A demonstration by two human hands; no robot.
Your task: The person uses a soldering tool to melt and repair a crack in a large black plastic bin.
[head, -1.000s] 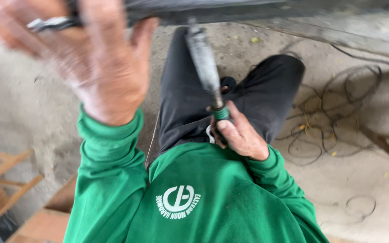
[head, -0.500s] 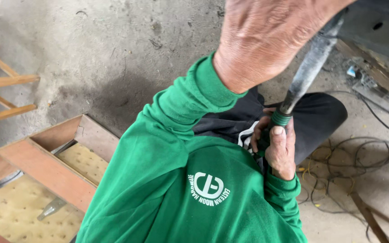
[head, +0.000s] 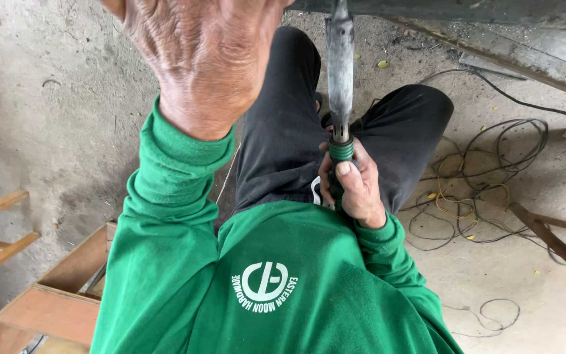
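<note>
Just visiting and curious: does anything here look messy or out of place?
Yes. Loose wires lie tangled across the concrete floor beside the person's leg. The right hand grips a worn, grimy tool by its green handle.

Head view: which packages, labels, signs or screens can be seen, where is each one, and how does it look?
Printed emblem: on the chest of the green sweatshirt, bottom centre; a white ring with white lettering curved under it.
No packages, signs or screens are in view.

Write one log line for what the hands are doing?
right hand: grips green-handled tool, blade up | left hand: raised, contents hidden | floor: loose wires
</note>
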